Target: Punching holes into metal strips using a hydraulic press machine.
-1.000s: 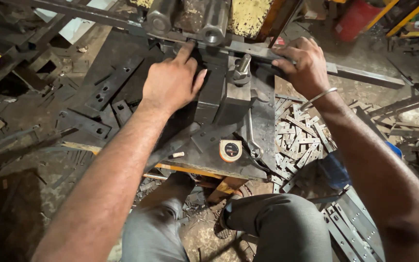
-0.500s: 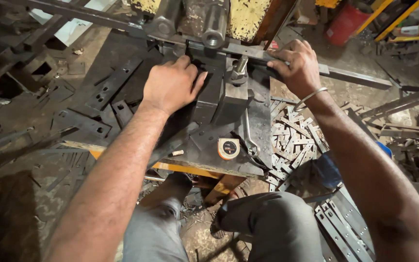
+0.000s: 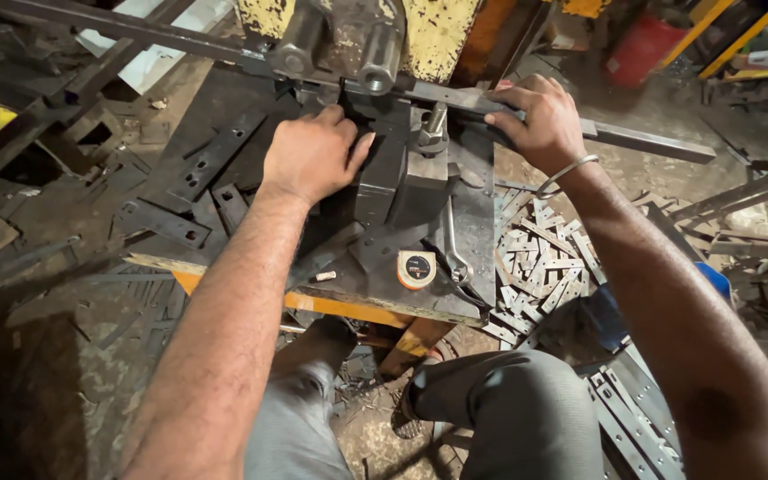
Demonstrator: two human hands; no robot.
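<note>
**Long steel bar held across a press bed, both hands on it**

Scrap-strewn workshop floor surrounds a dark, oil-stained steel work table (image 3: 251, 133) with an orange-painted front edge. Behind it rises a yellow, chipped machine body (image 3: 437, 27) with two round cylinders hanging down at its front.

Across the table, under those cylinders, runs a long flat steel bar (image 3: 651, 140), reaching from the upper left of the view out past the table's right side. The right hand (image 3: 535, 116) is closed around the bar just right of the machine, fingers curled over its top edge, a thin metal bangle (image 3: 566, 173) at the wrist. The left hand (image 3: 313, 156) lies knuckles-up, loosely folded, pressing on a dark steel block (image 3: 384, 173) just below the bar; whether its fingertips reach the bar I cannot tell.

Judging by its length and section, the bar is heavy and stiff, and its overhang would likely pull it down on the right. Its edges look raw and could cut; the surface seems dry, not slippery. A grip close to the machine, as the right hand has, seems the best hold.

Near the table's front edge lie a round tape measure (image 3: 417, 268) and a spanner (image 3: 455, 249). Just beside the table on the right sits a heap of small cut steel strips (image 3: 544, 258).
</note>
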